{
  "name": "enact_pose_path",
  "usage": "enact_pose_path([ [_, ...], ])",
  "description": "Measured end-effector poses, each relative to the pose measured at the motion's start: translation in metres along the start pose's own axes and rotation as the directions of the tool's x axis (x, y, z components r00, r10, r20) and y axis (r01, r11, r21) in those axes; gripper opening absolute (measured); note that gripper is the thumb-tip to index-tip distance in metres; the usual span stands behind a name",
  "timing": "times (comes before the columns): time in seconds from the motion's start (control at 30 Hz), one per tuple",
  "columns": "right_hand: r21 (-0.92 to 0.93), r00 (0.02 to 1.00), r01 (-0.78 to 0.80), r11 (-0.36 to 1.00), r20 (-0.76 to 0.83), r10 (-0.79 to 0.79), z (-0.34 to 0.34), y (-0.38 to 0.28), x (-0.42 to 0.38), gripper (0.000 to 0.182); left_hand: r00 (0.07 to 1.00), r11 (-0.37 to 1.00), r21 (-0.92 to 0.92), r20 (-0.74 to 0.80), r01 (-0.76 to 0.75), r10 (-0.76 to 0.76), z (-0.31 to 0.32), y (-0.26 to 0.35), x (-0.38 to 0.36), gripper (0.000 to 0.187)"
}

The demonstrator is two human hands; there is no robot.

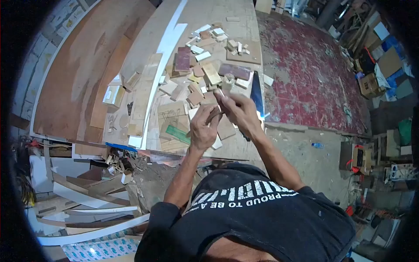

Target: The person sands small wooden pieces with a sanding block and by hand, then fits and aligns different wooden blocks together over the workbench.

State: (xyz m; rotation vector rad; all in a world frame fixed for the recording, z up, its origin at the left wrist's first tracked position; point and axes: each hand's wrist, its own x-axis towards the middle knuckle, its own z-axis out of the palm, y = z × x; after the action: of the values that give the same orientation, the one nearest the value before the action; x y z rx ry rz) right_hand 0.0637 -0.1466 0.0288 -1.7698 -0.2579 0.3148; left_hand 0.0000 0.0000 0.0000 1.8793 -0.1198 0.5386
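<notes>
1. Left hand is over the near end of the workbench, thumb and fingers clamped on a small brown piece; piece sits between the two hands, probably held up so both can get at it
2. Right hand just beside, fingertips bunched; cannot tell whether they grip anything, too small to see
3. Green strip lies slanted on a line-marked board near left hand, perhaps to stay in easy reach
4. Pale jar just beyond right fingertips, likely parked there for quick reach
5. Wooden blocks loosely heaped past the hands, maroon block among them, seemingly for picking over
6. Farther, small offcuts on a flat board, maybe to keep tiny bits together
</notes>
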Motion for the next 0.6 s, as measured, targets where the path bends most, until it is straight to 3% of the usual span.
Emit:
enact_pose_path([
  [0.03, -0.044, 0.997, 0.072, 0.996, -0.008, -0.072, 0.002, -0.001, -0.003, 0.039, 0.998, 0.995, 0.082, -0.018, -0.064, 0.066, -0.007, -0.006, 0.007, 0.023],
  [0.07, -0.183, 0.943, 0.309, 0.933, -0.067, -0.326, 0.006, 0.018, -0.003, 0.046, 0.993, 0.981, 0.161, -0.033, -0.110, 0.117, -0.011, -0.010, 0.006, 0.024],
  [0.1, -0.300, 0.969, 0.235, 0.924, -0.004, -0.248, -0.029, 0.020, -0.024, 0.046, 0.995, 0.999, 0.041, -0.094, -0.017, 0.021, 0.031, -0.007, -0.021, 0.024],
  [0.17, -0.061, 0.998, -0.001, 0.998, 0.068, 0.005, -0.011, 0.019, 0.002, 0.044, 0.996, 0.999, 0.030, -0.086, -0.011, 0.014, 0.017, -0.023, -0.011, 0.024],
  [0.2, 0.110, 0.995, 0.074, 0.991, 0.060, -0.081, 0.004, 0.016, 0.015, 0.042, 1.000, 0.999, 0.033, 0.003, 0.030, -0.030, 0.004, -0.006, -0.005, 0.024],
  [0.23, -0.011, 0.996, 0.063, 0.998, 0.066, -0.062, 0.001, 0.014, 0.027, 0.038, 0.999, 0.999, 0.030, 0.008, 0.035, -0.035, 0.008, -0.006, -0.008, 0.024],
  [0.3, 0.042, 0.999, -0.007, 0.999, 0.041, 0.006, -0.005, 0.001, 0.036, 0.036, 0.999, 0.986, -0.162, 0.030, 0.043, -0.038, 0.009, -0.009, -0.009, 0.024],
  [0.33, 0.154, 0.999, 0.021, 0.988, 0.027, -0.026, -0.012, -0.004, 0.036, 0.035, 0.991, 0.953, -0.270, 0.022, 0.134, -0.133, 0.010, -0.011, -0.009, 0.026],
  [0.37, 0.257, 1.000, 0.031, 0.966, -0.009, -0.030, -0.021, 0.000, 0.035, 0.036, 0.991, 0.954, -0.270, 0.008, 0.129, -0.132, 0.011, -0.014, -0.007, 0.026],
  [0.43, 0.255, 0.995, 0.064, 0.965, 0.053, -0.080, -0.033, -0.021, 0.012, 0.038, 0.989, 0.935, -0.328, -0.025, 0.132, -0.148, 0.012, -0.021, -0.009, 0.025],
  [0.5, -0.125, 0.994, 0.044, 0.991, 0.108, -0.030, -0.027, -0.021, -0.006, 0.042, 0.991, 0.952, -0.277, 0.013, 0.130, -0.131, 0.014, -0.043, -0.010, 0.026],
  [0.53, -0.368, 0.940, 0.307, 0.878, -0.025, -0.339, -0.008, -0.010, -0.002, 0.046, 0.992, 0.967, -0.228, 0.067, 0.117, -0.105, 0.017, -0.042, -0.007, 0.027],
  [0.57, -0.241, 0.969, 0.241, 0.940, 0.010, -0.246, -0.004, -0.001, 0.016, 0.048, 0.992, 0.966, -0.229, 0.078, 0.118, -0.103, 0.019, -0.039, -0.008, 0.027],
  [0.6, -0.250, 0.974, 0.221, 0.943, 0.005, -0.227, -0.004, 0.013, 0.044, 0.047, 0.998, 0.994, -0.107, 0.065, 0.026, -0.019, 0.018, -0.022, -0.001, 0.025],
])
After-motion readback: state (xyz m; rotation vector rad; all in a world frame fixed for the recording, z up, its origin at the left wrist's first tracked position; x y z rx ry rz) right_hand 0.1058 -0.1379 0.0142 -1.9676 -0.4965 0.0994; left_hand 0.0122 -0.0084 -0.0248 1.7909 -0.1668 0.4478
